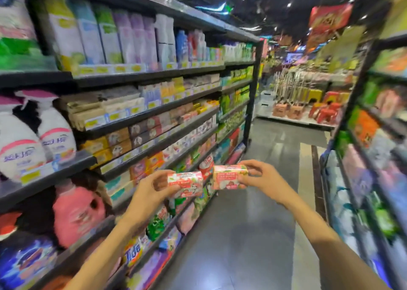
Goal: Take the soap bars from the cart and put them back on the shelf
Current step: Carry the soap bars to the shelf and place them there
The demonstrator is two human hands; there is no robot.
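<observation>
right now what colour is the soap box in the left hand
Red-pink and white with green touches, a fruity print; the soap box in the left hand shows best in the head view.

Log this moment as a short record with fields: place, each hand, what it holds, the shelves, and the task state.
place: shop aisle, grey floor between two runs of shelves
left hand: grips a pink-and-white soap bar by its end
right hand: grips a second pink soap bar by its end
bars: side by side, held out in front of the left shelves
left shelves: stocked with boxed soaps, bottles and refill pouches
cart: not in view
task state: both bars in hand, neither on a shelf yet
</observation>
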